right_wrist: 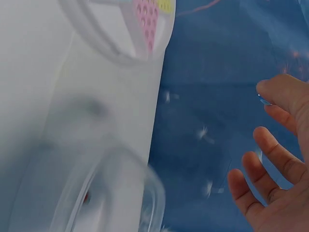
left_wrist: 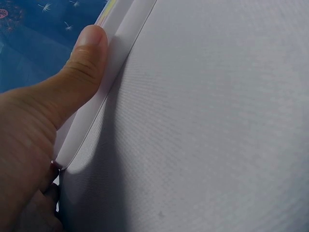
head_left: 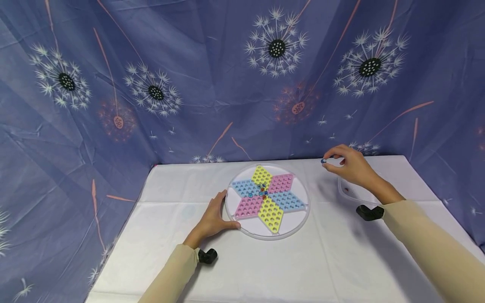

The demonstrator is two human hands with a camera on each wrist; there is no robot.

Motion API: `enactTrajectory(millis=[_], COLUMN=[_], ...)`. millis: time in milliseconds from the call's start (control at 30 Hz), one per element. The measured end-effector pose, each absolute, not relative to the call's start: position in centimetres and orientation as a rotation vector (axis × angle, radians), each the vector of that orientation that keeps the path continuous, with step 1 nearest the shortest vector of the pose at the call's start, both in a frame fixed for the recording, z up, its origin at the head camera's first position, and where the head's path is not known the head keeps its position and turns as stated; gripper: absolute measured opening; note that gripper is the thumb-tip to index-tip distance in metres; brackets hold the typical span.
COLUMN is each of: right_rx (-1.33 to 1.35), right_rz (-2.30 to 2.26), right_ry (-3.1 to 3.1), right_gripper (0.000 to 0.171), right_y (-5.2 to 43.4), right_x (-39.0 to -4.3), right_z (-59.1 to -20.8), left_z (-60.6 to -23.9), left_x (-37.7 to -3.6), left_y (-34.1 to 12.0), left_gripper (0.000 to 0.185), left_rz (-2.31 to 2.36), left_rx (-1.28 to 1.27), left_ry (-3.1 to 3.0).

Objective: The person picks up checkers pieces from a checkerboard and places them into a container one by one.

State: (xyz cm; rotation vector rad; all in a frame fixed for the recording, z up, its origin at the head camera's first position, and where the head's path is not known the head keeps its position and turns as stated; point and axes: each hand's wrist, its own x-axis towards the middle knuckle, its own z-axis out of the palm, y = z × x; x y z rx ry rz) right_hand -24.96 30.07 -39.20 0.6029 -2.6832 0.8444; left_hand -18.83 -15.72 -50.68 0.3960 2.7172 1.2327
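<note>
My left hand [head_left: 212,221] rests open on the board [head_left: 295,223] rim, thumb pressing it. My right hand [head_left: 350,165] pinches a blue marble [head_left: 323,160] above the worktop [head_left: 303,261].

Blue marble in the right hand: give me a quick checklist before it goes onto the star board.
1. Marble held: ok. The right hand pinches the blue marble at its fingertips, above the table.
2. Board steadied: ok. The left hand rests on the rim of the round board, thumb pressed to its edge.
3. Free holes: ok. The yellow point nearest the person shows open holes; marbles cluster at the centre.
4. Path to the board: ok. Nothing stands between marble and board.
5. Clear container under the right wrist: cannot tell what is left in it.
</note>
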Motion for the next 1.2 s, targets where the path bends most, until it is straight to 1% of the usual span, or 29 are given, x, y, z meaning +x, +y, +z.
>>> enactTrajectory(millis=[200,433,767,1033,1200], right_rx=[0.485,0.430,0.405,0.368,0.319], right_rz=[0.808,0.823,0.818,0.783,0.793], right_ry=[-2.716,-2.746,-2.766,-2.796,-2.875], right_gripper=[0.016,0.021,0.022,0.019,0.020], right_y=[32.7,34.6,35.7,36.3,36.8], right_x=[-24.1,-23.5,-23.0,-23.5,-23.8], right_z=[-39.6,-40.0,-40.4,-42.0,-43.0], left_z=[-50.8,-50.7,-50.7,-50.5,-50.5], left_x=[-18.8,-18.7,-18.8,-18.8,-18.8], left_y=[-15.7,-15.8,-15.8,-15.8,-15.7], left_gripper=[0.130,0.129,0.130,0.131,0.130], left_rz=[1.221,1.237,1.244,1.226,1.237], left_rx=[0.403,0.394,0.398,0.402,0.417], left_ry=[2.723,2.714,2.708,2.713,2.718])
